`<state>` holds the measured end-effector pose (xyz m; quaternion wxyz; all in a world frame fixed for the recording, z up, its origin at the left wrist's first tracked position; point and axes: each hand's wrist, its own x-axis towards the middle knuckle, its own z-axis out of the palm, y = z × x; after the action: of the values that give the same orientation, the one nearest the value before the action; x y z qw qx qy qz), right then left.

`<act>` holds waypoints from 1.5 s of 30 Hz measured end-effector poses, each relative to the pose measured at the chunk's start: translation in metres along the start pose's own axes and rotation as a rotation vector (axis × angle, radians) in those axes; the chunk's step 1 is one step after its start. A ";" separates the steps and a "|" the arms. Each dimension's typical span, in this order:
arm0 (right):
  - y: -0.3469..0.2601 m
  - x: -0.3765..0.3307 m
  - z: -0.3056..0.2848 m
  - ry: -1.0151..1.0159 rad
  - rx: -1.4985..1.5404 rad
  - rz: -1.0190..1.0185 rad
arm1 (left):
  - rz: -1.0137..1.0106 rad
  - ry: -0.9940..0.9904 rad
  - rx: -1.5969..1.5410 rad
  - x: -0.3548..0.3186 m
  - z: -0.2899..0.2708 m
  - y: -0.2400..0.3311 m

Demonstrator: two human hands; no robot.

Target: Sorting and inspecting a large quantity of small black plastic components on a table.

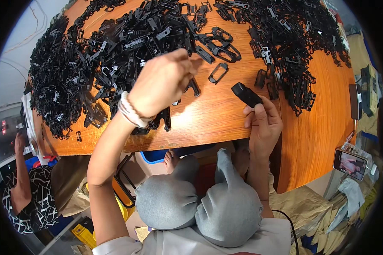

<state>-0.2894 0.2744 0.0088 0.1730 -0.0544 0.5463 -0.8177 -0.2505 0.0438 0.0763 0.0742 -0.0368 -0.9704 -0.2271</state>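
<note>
My right hand [264, 123], at the right of the table's front edge, pinches a black plastic clip [247, 94] between thumb and fingers, its thick end pointing up and left. My left hand [164, 83], wearing white bands at the wrist, hovers over the near edge of a big heap of black plastic parts [132, 40]. Its fingers curl to the right; the tips are blurred and partly hidden, so whether they hold anything does not show. Between both hands lies a loose black oval frame [218, 73], with several more frames [220, 44] behind it.
Another heap of black parts [285, 46] spreads at the back right, and a dense one [55, 80] at the far left. A phone [350, 164] leans beyond the right edge of the wooden table [323, 127]. At left, another person's arm [20, 182] is visible. A blue tub [155, 156] sits below the table.
</note>
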 end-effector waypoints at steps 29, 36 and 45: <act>-0.011 -0.015 0.017 -0.105 -0.251 -0.116 | -0.336 -0.069 -1.022 -0.039 0.030 0.041; -0.011 -0.008 0.012 -0.229 -0.483 -0.284 | -0.343 -0.031 -0.852 -0.036 0.028 0.052; -0.023 -0.010 0.014 -0.246 -0.514 -0.156 | -0.307 -0.043 -0.845 -0.045 0.031 0.050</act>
<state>-0.2810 0.2734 0.0363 0.1550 -0.2371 0.7044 -0.6508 -0.2053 0.1012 0.0633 -0.0021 0.0759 -0.7879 -0.6111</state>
